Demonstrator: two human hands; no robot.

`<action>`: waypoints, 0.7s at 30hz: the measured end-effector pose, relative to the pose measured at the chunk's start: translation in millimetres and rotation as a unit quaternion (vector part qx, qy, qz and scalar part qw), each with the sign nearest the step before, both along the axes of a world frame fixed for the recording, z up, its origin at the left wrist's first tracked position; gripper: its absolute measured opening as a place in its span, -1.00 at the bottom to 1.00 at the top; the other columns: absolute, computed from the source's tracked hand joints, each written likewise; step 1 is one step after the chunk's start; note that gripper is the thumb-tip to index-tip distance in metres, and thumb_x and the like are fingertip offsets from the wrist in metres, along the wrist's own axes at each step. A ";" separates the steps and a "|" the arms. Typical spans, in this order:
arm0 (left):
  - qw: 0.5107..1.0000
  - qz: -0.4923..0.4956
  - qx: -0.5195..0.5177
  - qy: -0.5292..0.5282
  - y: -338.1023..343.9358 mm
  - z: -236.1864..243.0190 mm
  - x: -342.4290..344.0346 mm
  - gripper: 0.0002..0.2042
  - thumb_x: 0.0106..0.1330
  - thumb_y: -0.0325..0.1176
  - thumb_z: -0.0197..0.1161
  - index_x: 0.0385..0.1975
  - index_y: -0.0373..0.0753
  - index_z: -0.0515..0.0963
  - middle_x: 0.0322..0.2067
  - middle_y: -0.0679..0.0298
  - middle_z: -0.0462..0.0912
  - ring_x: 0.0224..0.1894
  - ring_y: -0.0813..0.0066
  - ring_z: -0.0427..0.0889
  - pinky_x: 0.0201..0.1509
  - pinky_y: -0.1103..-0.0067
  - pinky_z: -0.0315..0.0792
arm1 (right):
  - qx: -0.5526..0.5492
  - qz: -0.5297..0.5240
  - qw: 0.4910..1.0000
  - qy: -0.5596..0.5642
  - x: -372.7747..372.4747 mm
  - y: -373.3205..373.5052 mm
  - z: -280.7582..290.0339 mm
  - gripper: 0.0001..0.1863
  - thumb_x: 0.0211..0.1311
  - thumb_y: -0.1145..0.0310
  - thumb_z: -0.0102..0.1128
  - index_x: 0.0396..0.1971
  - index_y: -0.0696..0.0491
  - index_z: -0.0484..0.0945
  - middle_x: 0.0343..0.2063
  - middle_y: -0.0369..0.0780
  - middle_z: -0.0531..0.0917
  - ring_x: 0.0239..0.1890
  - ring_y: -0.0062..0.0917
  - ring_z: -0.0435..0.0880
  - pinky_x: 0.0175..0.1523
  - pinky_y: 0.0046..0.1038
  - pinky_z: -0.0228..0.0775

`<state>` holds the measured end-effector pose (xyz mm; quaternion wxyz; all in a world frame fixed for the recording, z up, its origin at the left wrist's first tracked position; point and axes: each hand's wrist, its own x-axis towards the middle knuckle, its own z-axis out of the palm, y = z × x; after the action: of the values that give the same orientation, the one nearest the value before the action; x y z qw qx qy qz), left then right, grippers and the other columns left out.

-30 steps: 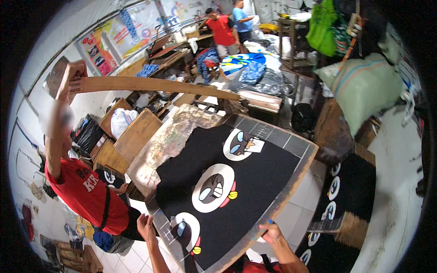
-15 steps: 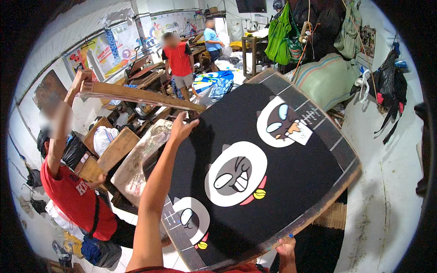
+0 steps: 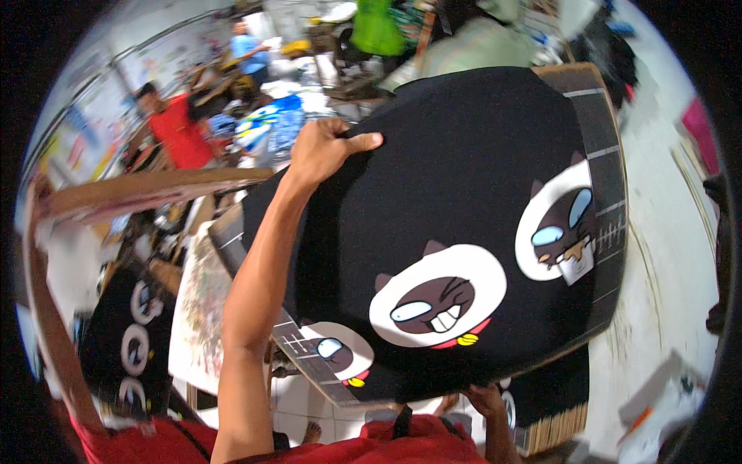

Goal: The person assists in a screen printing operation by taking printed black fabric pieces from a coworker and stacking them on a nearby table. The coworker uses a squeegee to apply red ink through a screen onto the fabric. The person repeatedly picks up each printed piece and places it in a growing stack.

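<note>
A large board (image 3: pixel 607 271) covered with black fabric (image 3: pixel 417 155), printed with three white round cartoon faces (image 3: pixel 413 321), is tilted up before me. My left hand (image 3: pixel 332 151) grips the board at its upper left side, thumb on the fabric, fingers curled over the far edge. My right hand (image 3: pixel 483 398) holds the near edge from below, partly hidden by the board. A pale stained board (image 3: pixel 193 309) lies at the lower left.
A co-worker's raised arm (image 3: pixel 62 348) is at my left by a long wooden board (image 3: pixel 147 185). Two people (image 3: pixel 174 127) are behind among piles of fabric. Printed panels (image 3: pixel 135 348) lie lower left, a stack (image 3: pixel 545 414) lower right. A pale sack (image 3: pixel 456 54) is behind.
My left hand has risen from the near side to the far edge. The board is lifted higher and tilted up, and the view has turned, blurring the background.
</note>
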<state>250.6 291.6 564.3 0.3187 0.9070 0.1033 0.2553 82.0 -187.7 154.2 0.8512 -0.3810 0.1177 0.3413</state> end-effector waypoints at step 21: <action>0.805 -0.574 0.140 -0.054 -243.6 -234.9 1.6 -0.75 -0.27 -0.28 0.33 -0.66 -0.18 0.39 -0.63 0.32 0.40 -0.50 0.35 0.44 -0.42 0.48 0.27 | -0.641 0.292 0.569 -0.424 109.5 59.9 158.2 -0.62 -0.20 0.38 0.17 -0.27 0.16 0.42 -0.52 -0.02 0.56 -0.39 -0.14 0.56 -0.30 -0.20 0.37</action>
<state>252.2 48.0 329.4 0.2812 0.8205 -0.4901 0.0866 191.5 -127.8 312.3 0.1908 -0.9416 -0.1865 0.2056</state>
